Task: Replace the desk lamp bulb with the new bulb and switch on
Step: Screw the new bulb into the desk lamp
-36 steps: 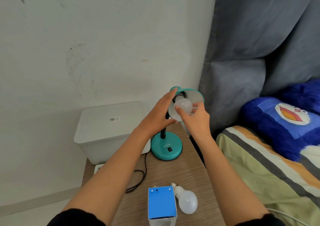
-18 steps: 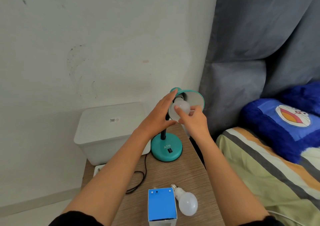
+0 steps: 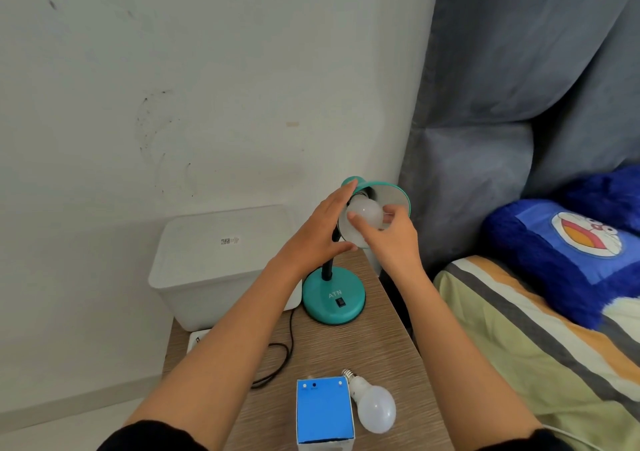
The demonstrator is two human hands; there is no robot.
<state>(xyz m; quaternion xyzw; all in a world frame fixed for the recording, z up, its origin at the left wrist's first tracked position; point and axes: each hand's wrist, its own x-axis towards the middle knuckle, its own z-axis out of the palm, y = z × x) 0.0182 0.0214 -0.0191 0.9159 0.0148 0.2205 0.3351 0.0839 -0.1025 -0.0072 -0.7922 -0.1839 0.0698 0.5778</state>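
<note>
A teal desk lamp stands on a wooden table, its round base (image 3: 334, 300) carrying a black switch (image 3: 340, 301). My left hand (image 3: 320, 229) grips the back of the teal shade (image 3: 394, 191) and holds it tilted. My right hand (image 3: 389, 239) has its fingertips closed around a white bulb (image 3: 367, 212) seated in the shade's socket. A second white bulb (image 3: 374, 407) lies loose on the table near the front edge, beside a blue box (image 3: 323, 412).
A white lidded bin (image 3: 214, 260) stands left of the lamp against the wall. The black cord (image 3: 277, 357) loops over the wooden table (image 3: 363, 346). A bed with a striped sheet (image 3: 540, 353) and a blue pillow (image 3: 568, 243) lies close on the right.
My right hand's fingers have shifted around the bulb in the shade, as if turning it. My left hand has stayed on the shade. The loose bulb and box have not moved.
</note>
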